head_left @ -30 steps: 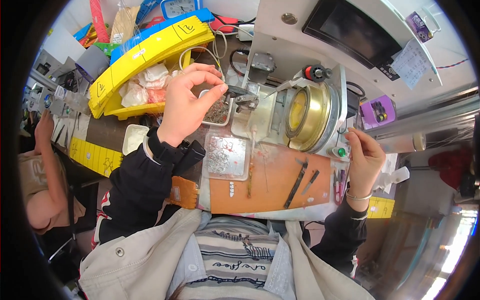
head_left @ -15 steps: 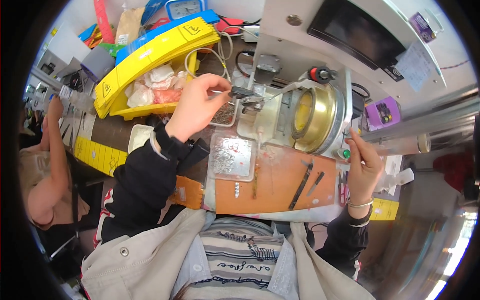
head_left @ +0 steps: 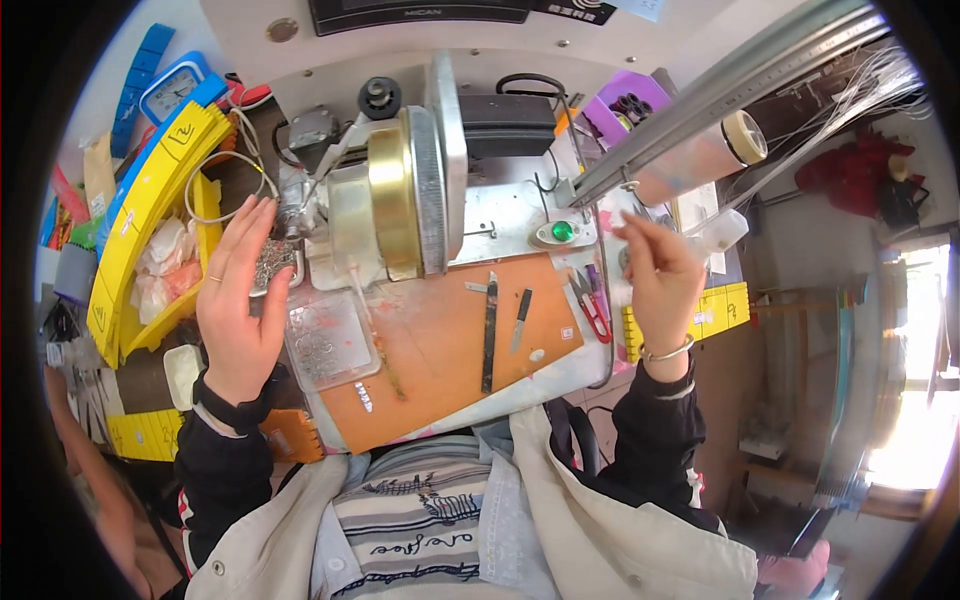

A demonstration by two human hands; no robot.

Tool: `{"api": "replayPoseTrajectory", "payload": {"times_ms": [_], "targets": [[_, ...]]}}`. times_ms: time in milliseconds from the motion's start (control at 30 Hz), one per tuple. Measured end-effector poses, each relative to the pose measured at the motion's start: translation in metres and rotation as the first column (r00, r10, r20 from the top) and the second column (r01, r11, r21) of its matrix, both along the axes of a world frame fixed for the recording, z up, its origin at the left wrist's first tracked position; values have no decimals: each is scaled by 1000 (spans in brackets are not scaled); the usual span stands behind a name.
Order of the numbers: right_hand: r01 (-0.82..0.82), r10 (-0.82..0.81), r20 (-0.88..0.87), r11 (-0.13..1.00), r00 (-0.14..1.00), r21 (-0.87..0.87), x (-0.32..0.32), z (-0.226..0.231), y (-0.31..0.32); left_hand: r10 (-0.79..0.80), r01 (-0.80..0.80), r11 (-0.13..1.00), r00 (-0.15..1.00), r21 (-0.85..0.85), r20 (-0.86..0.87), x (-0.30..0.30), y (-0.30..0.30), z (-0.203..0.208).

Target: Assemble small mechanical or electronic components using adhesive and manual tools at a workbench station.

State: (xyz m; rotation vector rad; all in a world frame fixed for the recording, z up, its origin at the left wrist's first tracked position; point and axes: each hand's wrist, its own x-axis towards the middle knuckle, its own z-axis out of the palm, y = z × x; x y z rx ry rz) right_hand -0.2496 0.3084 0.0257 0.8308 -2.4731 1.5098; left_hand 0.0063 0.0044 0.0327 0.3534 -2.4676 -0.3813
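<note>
My left hand [head_left: 240, 310] is open, fingers stretched out together and thumb apart, beside the small metal clamp part [head_left: 294, 205] of a bench machine. Next to that part is a brass-coloured drum [head_left: 393, 195] with a ridged grey wheel [head_left: 428, 190]. My right hand [head_left: 664, 285] is raised to the right of a green push button [head_left: 562, 232], below a long metal rail [head_left: 720, 105]. Its thumb and fingertips are pinched together; whatever is between them is too small to make out. A clear tray [head_left: 330, 340] of small metal pieces lies near my left hand.
An orange-brown mat [head_left: 450, 350] bears a black strip [head_left: 489, 335] and a small knife [head_left: 521, 320]. Red-handled scissors [head_left: 592, 308] lie at its right. A yellow bin [head_left: 155, 325] of crumpled tissue stands left. Thin pale strands [head_left: 840, 130] hang at the far right.
The view has turned to the right. My left hand has let go of the black knob at the machine and opened flat. My right hand keeps its pinch near the rail.
</note>
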Motion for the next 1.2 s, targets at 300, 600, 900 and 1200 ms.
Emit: {"api": "replayPoseTrajectory", "payload": {"times_ms": [300,600,900,1200], "targets": [[74,-70,33,985,997,-156,-28,5,-15,33,-31,999,998,-45,54,-1,6,-2],[96,-99,-24,992,995,-82,-34,-6,-16,46,-44,998,997,-38,56,-3,7,-1],[142,-87,-272,971,958,191,-24,-9,-23,34,-33,999,999,-27,30,-2,2,-3],[-179,175,-396,983,902,27,83,-10,-15,1,-3,999,999,-41,-47,-4,3,10]]}}
